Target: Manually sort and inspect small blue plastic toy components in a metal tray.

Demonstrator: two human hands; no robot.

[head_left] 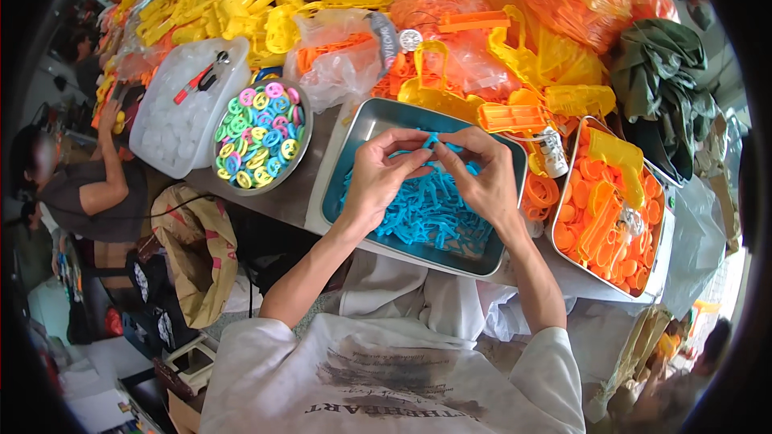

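A metal tray [342,169] in front of me holds a heap of small blue plastic parts [430,209]. Above its far half, my left hand [388,169] and my right hand [481,170] meet, fingertips pinched together. Between them is a small blue plastic part [433,141], which both hands grip. Its exact shape is mostly covered by my fingers. My wrists pass over the tray's near side.
A round bowl [303,153] of colourful plastic rings and a white tub [153,141] with red-handled pliers [193,88] stand left. On the right is a tray [555,229] of orange parts. Yellow plastic parts [233,12] pile up behind. A person [96,185] works at far left.
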